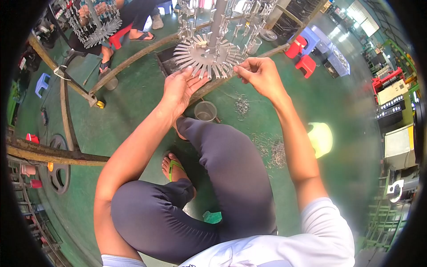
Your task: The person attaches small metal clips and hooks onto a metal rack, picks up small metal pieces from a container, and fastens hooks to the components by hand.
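Head view. The slotted metal disc (pixel 190 57) sits at twelve o'clock, mounted around an upright post (pixel 218 26), its prongs radiating outward. Small metal parts (pixel 243 22) hang in tiers above it.

The left hand (pixel 180 88) is at the disc's seven o'clock: half open, thumb at the prong tips, fingers spread below. Whether it bears firmly on the rim cannot be told. The right hand (pixel 261 76) is at four o'clock, thumb and forefinger drawn close together beside the prongs; whether they meet, or hold a part between them, cannot be determined.

Risks, as judged. A slack pinch could drop a small part. Uneven pressure from the left hand could turn the disc, if it is free to rotate, and shift the prongs out of line. Raised knuckles could knock hanging parts loose. Prong ends could catch a bare fingertip. Anything dropped could miss the container (pixel 205 111) at six o'clock and mix with the loose pieces (pixel 241 106) on the floor at five o'clock.
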Tool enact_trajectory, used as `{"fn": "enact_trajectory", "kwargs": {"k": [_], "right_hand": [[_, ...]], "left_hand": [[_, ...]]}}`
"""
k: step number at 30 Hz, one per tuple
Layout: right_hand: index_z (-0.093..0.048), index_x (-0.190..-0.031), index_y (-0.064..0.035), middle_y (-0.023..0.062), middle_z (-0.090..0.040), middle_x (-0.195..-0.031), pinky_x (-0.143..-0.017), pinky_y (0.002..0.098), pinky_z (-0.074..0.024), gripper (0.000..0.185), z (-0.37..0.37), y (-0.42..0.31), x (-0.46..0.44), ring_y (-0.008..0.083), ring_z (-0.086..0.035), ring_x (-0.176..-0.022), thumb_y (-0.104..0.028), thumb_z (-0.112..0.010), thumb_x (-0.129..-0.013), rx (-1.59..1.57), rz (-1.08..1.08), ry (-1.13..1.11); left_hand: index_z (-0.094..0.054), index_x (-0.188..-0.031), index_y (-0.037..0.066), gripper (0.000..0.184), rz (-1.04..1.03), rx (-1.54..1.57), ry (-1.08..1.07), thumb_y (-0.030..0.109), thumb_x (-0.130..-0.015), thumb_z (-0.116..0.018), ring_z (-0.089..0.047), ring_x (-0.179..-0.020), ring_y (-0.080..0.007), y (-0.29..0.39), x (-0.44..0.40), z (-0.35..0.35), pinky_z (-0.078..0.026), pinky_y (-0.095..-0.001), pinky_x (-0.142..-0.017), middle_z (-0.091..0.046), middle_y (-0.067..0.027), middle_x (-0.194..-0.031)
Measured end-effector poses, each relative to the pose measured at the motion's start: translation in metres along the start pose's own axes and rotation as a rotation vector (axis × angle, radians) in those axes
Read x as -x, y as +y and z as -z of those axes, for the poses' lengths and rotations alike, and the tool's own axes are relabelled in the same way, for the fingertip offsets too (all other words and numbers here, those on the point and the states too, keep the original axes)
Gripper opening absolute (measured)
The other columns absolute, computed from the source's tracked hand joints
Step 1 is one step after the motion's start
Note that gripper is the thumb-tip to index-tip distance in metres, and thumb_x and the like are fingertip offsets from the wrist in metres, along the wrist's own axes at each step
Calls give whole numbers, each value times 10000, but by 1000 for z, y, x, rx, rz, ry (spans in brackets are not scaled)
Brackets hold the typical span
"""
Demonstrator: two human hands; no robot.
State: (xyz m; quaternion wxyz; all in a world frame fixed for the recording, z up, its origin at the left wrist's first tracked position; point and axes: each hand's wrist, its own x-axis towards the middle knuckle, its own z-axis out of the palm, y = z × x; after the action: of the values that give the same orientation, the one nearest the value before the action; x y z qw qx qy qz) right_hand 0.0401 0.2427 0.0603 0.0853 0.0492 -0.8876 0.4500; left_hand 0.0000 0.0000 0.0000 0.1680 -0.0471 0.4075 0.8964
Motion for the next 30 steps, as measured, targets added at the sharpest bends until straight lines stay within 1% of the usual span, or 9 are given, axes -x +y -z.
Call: {"fn": "enact_trajectory", "kwargs": {"k": [8, 11, 14, 17, 21, 22, 25, 28, 30], "right_hand": [[-764, -953, 22, 28, -708, -738, -606, 255, -502, 228, 2, -11, 1, 71, -633, -645, -203, -775, -923, 35, -33, -3], [-763, -1008, 38, 47, -715, -745, -622, 263, -515, 262, 4, -30, 17, 70, -636, -653, -206, -783, -916, 246, 32, 140], [-756, -1038, 49, 56, -719, -739, -625, 258, -519, 285, -9, -52, 34, 67, -633, -653, -202, -790, -909, 133, 83, 229], [-747, -997, 61, 135, -716, -715, -620, 321, -536, 264, -34, -70, 41, 158, -667, -589, -171, -782, -876, 62, 140, 283], [-733, -1059, 78, 193, -705, -719, -620, 367, -540, 264, -54, -69, 32, 266, -707, -611, -123, -752, -888, 66, 204, 316], [-714, -1103, 98, 239, -703, -752, -638, 418, -544, 275, -56, -71, 29, 356, -720, -670, -99, -705, -912, 54, 214, 334], [-695, -1184, 94, 226, -705, -738, -604, 357, -525, 324, -64, -57, 13, 249, -702, -604, -123, -690, -944, 203, 272, 420], [-680, -1204, 99, 261, -688, -742, -628, 406, -531, 333, -66, -55, 5, 332, -715, -644, -129, -647, -963, 296, 236, 435], [-688, -1180, 105, 264, -678, -722, -619, 417, -527, 321, -67, -56, 4, 334, -709, -625, -133, -637, -970, 350, 225, 454]], "left_hand": [[-539, -1190, -113, 232, -17, 20, 12, 79, -1061, -517, -688, -1097, -345, 3, -2, -4, -611, -448, -993, -638, -223, -1151], [-513, -1189, -128, 230, -15, 52, -2, 62, -1058, -509, -686, -1083, -361, 0, -5, -7, -619, -460, -983, -615, -239, -1154], [-501, -1188, -121, 210, -7, 71, -4, 43, -1059, -489, -687, -1067, -358, -6, -7, -10, -623, -459, -975, -600, -236, -1165], [-504, -1217, -128, 239, -42, 36, -2, 53, -1061, -501, -680, -1100, -338, -10, -5, -19, -612, -454, -994, -608, -225, -1197], [-503, -1211, -125, 229, -50, 52, 8, 52, -1066, -483, -682, -1100, -330, -18, -10, -27, -607, -441, -996, -609, -226, -1221], [-506, -1186, -125, 215, -55, 60, 4, 51, -1066, -484, -684, -1086, -331, -21, -11, -28, -609, -438, -995, -605, -232, -1213], [-506, -1164, -128, 206, -58, 73, 4, 51, -1065, -485, -687, -1070, -329, -24, -13, -30, -613, -434, -985, -600, -238, -1211], [-500, -1163, -132, 210, -71, 61, 39, 53, -1064, -489, -686, -1080, -332, -25, -11, -34, -617, -433, -965, -599, -237, -1215], [-496, -1158, -133, 209, -91, 54, 63, 53, -1063, -492, -686, -1083, -336, -26, -11, -37, -620, -432, -951, -598, -237, -1209]]}}
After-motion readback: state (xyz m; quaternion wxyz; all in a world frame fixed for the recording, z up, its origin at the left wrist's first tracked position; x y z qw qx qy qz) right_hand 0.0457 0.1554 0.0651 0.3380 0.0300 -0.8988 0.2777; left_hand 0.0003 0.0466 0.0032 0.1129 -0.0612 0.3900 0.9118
